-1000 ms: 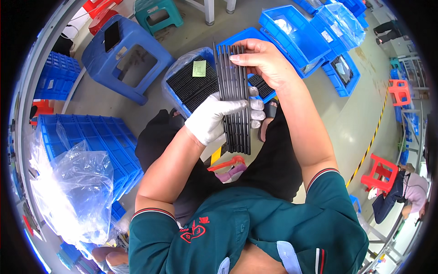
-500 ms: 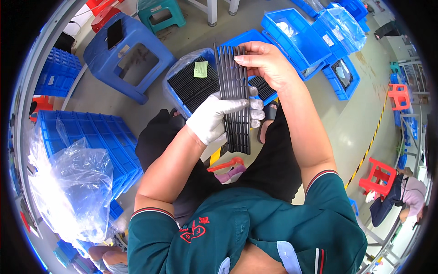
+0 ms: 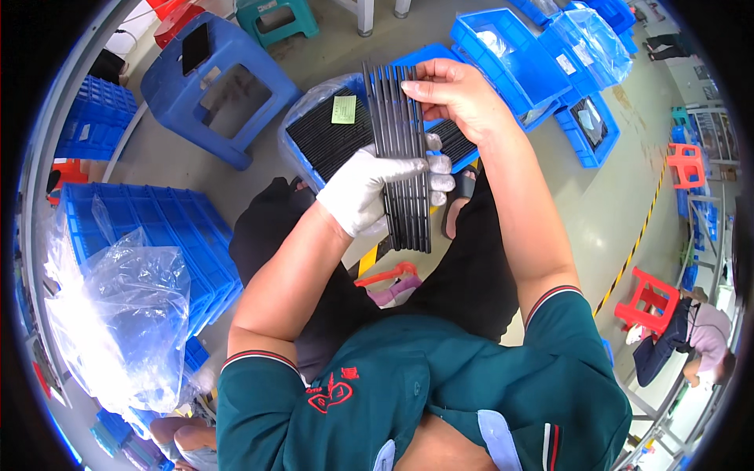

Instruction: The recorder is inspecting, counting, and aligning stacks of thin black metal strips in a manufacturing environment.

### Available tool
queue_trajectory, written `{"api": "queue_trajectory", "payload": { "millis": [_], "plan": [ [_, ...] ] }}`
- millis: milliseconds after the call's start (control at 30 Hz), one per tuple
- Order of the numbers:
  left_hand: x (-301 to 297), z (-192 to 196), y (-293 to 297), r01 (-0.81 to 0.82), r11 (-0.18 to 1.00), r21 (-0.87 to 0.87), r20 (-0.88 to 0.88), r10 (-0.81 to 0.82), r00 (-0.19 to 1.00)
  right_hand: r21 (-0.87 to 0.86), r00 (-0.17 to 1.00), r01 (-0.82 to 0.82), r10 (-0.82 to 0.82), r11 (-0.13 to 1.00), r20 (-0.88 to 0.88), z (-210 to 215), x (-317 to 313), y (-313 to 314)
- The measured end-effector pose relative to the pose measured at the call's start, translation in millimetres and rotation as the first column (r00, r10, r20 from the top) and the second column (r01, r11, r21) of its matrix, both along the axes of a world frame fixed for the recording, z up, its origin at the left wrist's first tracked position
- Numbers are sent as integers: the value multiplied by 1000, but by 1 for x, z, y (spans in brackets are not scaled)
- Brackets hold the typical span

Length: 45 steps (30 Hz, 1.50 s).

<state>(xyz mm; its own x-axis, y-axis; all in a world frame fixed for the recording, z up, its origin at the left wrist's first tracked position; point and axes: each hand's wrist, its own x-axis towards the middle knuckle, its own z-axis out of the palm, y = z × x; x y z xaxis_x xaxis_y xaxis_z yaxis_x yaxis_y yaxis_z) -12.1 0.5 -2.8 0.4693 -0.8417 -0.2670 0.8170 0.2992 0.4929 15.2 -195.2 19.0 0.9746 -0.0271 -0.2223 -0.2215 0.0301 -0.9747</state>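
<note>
1. A worker's left hand (image 3: 357,192), in a white glove, closes around a bundle of slender black rods (image 3: 402,129), thumb laid across the front and fingertips showing past the far edge.
2. The bare right hand (image 3: 458,96) pinches near the bundle's upper end, its thumb against the front of the rods and its fingers partly hidden behind them.
3. The rods stand nearly upright in the view, held above the worker's lap, their tops slightly spread and uneven.
4. Beyond the left hand, a blue crate (image 3: 304,170) lined with clear plastic holds more black rods in a close layer, a pale green label (image 3: 343,110) lying on top.
5. Behind the right hand, a second blue crate (image 3: 428,52), partly hidden, also contains dark rods.
6. At right, an upper blue tote (image 3: 542,93) holds crumpled clear plastic; a smaller blue bin (image 3: 598,156) beside it carries dark pieces and a pale sheet.
7. Both forearms reach forward from short green sleeves (image 3: 550,310), the left slanting inward to the bundle's lower half, the right bending in from the other side at the top.
</note>
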Motion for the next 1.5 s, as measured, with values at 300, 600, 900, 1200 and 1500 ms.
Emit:
{"api": "queue_trajectory", "payload": {
  "millis": [300,600,900,1200,1500],
  "plan": [
    [4,-1,-2,-30,999,23,-25,31,999,64,998,-21,18,998,56,-7,5,3],
    [10,5,-1,-111,991,-72,-88,105,991,186,968,153,-185,971,169,-8,0,7],
    [8,19,11,-224,974,16,-69,225,972,134,939,104,-141,986,314,2,-25,12],
    [9,14,10,-244,965,98,29,243,970,-133,907,123,-57,983,418,7,-34,31],
    [10,11,8,-234,965,115,51,229,972,-306,817,225,-8,925,576,7,-35,35]
  ]
}}
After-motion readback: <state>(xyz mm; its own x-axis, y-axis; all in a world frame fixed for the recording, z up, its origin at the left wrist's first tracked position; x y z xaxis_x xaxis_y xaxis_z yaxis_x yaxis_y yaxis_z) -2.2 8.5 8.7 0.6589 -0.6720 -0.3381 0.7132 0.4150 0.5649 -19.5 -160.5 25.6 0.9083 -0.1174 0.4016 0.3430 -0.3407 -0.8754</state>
